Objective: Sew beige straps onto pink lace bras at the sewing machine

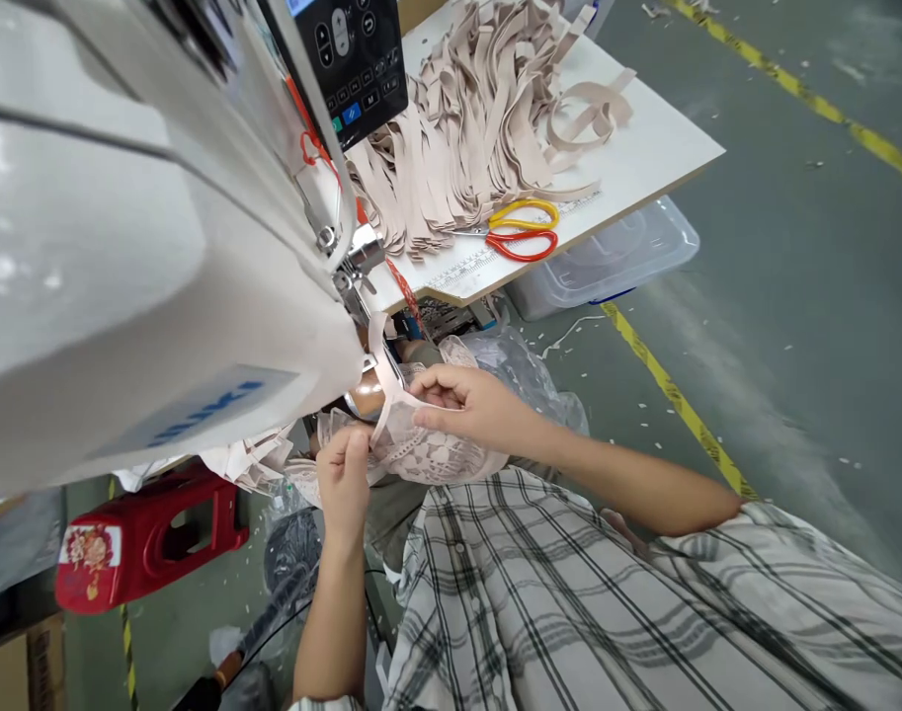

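A pale pink lace bra is stretched between my two hands, just below the needle end of the sewing machine. My left hand is closed, thumb against fingers, on the lower left edge of the cup. On the cup's upper right edge, my right hand pinches the fabric with curled fingers. From the cup a light strap runs up to the presser foot area. The machine partly hides where strap and needle meet.
Beige strips lie heaped on the white table, near red-and-yellow scissors. A control panel stands above. Below are a clear plastic bin and a red stool. More lace pieces hang left of my hands.
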Tool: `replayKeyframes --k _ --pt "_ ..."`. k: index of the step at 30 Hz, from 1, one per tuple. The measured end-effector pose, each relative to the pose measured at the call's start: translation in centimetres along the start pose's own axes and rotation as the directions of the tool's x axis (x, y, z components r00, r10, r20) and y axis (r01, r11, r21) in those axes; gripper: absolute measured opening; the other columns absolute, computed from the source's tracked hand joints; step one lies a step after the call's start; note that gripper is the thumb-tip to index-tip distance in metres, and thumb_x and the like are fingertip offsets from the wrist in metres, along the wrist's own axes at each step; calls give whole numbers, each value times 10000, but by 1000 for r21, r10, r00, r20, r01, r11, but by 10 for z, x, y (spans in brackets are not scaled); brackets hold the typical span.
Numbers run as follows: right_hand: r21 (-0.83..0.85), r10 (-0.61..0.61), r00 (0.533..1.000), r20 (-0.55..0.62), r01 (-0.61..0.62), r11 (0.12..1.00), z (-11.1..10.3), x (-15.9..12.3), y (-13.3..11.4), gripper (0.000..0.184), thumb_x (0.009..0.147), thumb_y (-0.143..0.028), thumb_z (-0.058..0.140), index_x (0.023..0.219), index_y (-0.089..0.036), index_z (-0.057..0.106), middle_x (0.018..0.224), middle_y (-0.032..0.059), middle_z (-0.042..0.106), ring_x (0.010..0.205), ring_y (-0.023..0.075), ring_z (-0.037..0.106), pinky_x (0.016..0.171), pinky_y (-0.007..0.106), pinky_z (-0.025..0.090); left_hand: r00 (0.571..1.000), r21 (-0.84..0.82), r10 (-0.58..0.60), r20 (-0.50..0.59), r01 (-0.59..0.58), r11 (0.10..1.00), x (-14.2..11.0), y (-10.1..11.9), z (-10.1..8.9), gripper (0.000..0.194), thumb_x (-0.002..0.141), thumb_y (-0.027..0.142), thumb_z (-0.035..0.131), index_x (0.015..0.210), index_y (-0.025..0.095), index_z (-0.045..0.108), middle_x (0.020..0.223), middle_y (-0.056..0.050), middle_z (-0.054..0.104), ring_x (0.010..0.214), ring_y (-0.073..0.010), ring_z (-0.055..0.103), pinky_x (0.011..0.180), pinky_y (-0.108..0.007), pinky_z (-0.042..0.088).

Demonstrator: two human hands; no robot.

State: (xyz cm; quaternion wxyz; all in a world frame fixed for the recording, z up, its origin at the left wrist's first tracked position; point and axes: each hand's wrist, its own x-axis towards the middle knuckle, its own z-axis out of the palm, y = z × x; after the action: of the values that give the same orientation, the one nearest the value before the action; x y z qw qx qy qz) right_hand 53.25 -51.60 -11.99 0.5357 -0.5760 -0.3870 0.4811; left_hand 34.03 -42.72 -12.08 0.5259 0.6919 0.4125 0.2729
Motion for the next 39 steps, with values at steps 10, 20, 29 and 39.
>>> replayKeyframes --k 10,20,29,39 --pt "-16 -37 982 185 41 999 -14 -27 -3 208 858 -372 684 924 -198 776 794 9 662 740 133 587 685 271 453 960 -168 -140 241 183 969 -8 11 21 490 920 598 501 870 181 755 798 -67 689 757 -199 604 723 -314 495" --pt "-37 101 984 149 -97 995 -4 -46 -2 197 809 -377 739 882 -195 714 672 -34 548 600 94 468 555 231 392 991 -49 -121 50 123 991 -28 37 29 402 941 470 563 664 181 601 561 27 505 521 -104 464 517 -229 384" --pt "266 242 911 335 -338 903 8 -42 5 281 760 -398 792 959 -202 762 867 15 724 689 97 607 627 230 488 994 -13 -108 0 108 994 -37 36 25 430 965 475 525 633 201 521 473 48 472 423 -99 435 450 -236 340" --pt "276 291 907 305 -376 884 22 -44 8 369 684 -437 832 928 -176 739 817 12 704 675 104 620 616 235 506 994 5 -111 -13 111 994 -44 31 18 412 974 473 506 669 198 533 503 48 484 480 -103 451 511 -232 373"
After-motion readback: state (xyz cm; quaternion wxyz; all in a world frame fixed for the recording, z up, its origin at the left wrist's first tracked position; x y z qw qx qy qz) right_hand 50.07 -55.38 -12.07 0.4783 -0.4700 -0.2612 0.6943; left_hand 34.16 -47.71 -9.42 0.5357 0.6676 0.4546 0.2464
